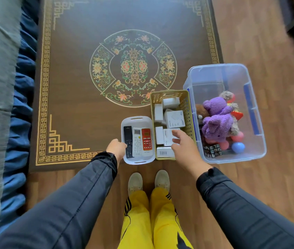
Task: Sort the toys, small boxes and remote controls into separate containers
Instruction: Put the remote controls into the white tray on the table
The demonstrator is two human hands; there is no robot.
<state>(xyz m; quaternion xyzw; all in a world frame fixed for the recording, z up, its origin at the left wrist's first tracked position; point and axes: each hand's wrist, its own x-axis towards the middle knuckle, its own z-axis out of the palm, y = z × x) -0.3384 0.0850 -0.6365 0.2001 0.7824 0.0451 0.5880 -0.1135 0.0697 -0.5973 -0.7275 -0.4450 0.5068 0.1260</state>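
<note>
A white tray (136,119) on the rug holds a black remote (128,139), a white remote (137,142) and a red remote (147,141). To its right a yellow perforated basket (187,108) is filled with several small white boxes (175,118). A clear plastic bin (257,146) on the right holds a purple plush toy (218,123), balls and a cube puzzle (212,150). My left hand (116,148) hovers at the tray's left edge, fingers loosely curled, holding nothing. My right hand (185,146) is spread above the near end of the basket, empty.
A brown patterned rug (81,87) covers the floor ahead, with wooden floor (261,42) to the right and near my feet (148,182). A bed or sofa with grey and blue covers (1,87) runs along the left side. Dark furniture sits at the top right corner.
</note>
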